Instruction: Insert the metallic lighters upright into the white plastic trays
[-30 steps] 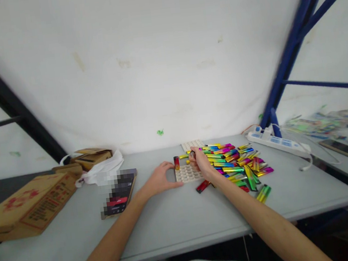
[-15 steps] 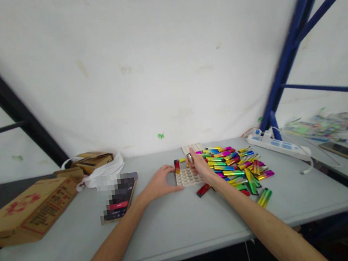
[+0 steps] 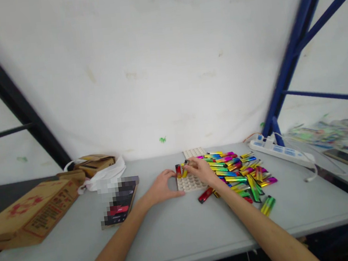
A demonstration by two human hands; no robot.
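Note:
A cream tray (image 3: 190, 184) with rows of holes lies flat on the table. A red lighter (image 3: 178, 171) stands upright at its back left corner. Beside it, my right hand (image 3: 202, 171) pinches a yellow lighter (image 3: 184, 171), held nearly upright over the back of the tray; whether its base sits in a hole I cannot tell. My left hand (image 3: 161, 188) is open, thumb and fingers spread around the tray's left edge. Right of the tray spreads a heap of shiny multicoloured lighters (image 3: 234, 176), and a red one (image 3: 205, 195) lies near its front edge.
A second holed tray (image 3: 194, 152) lies behind, by the wall. A phone (image 3: 123, 201), a white plastic bag (image 3: 110, 174) and a cardboard box (image 3: 35, 209) are on the left. At the right back lie a power strip (image 3: 281, 150) and its cable.
My right hand has moved slightly left, bringing the yellow lighter close to the standing red one. My left hand keeps its place at the tray's edge. The view has shifted slightly.

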